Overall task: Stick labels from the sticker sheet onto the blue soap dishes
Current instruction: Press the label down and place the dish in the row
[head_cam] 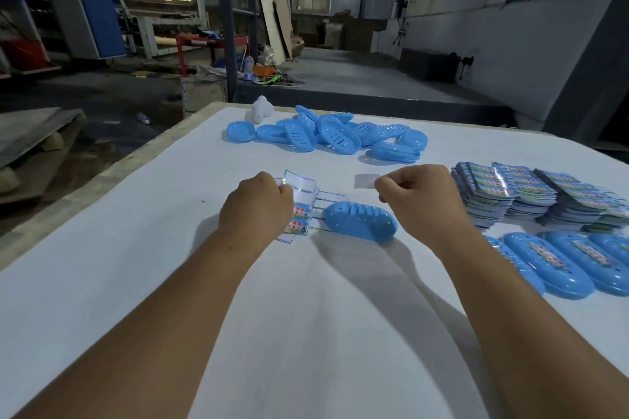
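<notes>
Our left hand grips the sticker sheet. Our right hand pinches a peeled label above a blue soap dish.

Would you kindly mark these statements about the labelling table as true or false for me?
1. The left hand holds the sticker sheet. True.
2. The soap dish between the hands carries a label. False: it shows none.
3. The labelled dishes lie at the right. True.
4. The unlabelled pile sits at the near edge. False: it is at the far side.
5. The right hand pinches a label. True.
</notes>
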The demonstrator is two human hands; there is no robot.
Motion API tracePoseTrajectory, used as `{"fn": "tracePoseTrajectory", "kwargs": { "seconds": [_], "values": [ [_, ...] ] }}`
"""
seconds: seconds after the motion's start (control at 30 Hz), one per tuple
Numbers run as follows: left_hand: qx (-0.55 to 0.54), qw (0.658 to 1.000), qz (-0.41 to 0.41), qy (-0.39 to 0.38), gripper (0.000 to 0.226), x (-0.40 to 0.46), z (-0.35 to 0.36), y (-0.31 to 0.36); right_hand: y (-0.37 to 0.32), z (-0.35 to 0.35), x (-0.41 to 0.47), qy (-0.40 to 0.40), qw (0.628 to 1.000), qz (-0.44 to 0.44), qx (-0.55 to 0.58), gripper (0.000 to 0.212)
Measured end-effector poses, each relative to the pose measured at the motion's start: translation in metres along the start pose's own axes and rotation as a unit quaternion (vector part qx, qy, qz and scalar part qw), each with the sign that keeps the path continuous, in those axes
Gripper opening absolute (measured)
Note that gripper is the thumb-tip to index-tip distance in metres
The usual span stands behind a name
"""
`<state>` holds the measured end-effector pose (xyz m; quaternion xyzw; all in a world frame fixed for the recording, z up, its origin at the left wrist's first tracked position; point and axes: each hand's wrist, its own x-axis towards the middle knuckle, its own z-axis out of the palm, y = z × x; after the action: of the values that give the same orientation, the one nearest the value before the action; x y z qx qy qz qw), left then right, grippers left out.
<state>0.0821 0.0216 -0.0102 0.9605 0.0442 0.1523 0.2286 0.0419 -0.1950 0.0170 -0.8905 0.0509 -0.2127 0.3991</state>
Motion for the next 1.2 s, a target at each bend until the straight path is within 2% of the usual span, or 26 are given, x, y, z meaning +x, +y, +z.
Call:
{"fn": "tracePoseTrajectory", "kwargs": {
  "seconds": [0.17, 0.23, 0.27, 0.33, 0.4, 0.47, 0.6, 0.93, 1.2],
  "values": [
    [0.125, 0.992, -0.008, -0.018, 0.02, -0.001, -0.01, -0.008, -0.002, 0.001, -0.004, -0.013, 1.0, 0.0, 0.007, 0.023],
    [0.132, 0.991, 0.007, 0.009, 0.018, -0.004, -0.013, -0.005, -0.004, 0.0, -0.006, -0.013, 1.0, 0.003, -0.004, 0.019],
    [0.107, 0.994, 0.02, 0.027, 0.017, -0.006, -0.015, -0.002, -0.005, 0.0, -0.006, -0.009, 1.0, 0.002, -0.014, 0.021],
    [-0.065, 0.997, 0.033, 0.019, 0.015, -0.01, -0.016, 0.009, -0.007, 0.0, -0.007, -0.005, 1.0, -0.001, -0.027, 0.023],
    [-0.293, 0.953, 0.013, -0.074, 0.017, -0.016, -0.019, 0.024, -0.008, 0.001, -0.008, -0.006, 1.0, -0.013, -0.028, 0.022],
    [-0.378, 0.913, 0.004, -0.152, 0.019, -0.024, -0.02, 0.036, -0.01, 0.003, -0.01, -0.01, 0.999, -0.035, -0.024, 0.021],
    [-0.394, 0.901, 0.03, -0.178, 0.02, -0.033, -0.016, 0.043, -0.011, 0.008, -0.014, -0.017, 0.997, -0.067, -0.017, 0.024],
    [-0.408, 0.89, 0.023, -0.203, 0.02, -0.034, -0.014, 0.043, -0.009, 0.006, -0.014, -0.038, 0.996, -0.076, -0.002, 0.022],
    [-0.433, 0.885, -0.024, -0.168, 0.018, -0.025, -0.012, 0.038, -0.007, 0.004, -0.013, -0.098, 0.984, -0.144, 0.023, 0.014]
  ]
}}
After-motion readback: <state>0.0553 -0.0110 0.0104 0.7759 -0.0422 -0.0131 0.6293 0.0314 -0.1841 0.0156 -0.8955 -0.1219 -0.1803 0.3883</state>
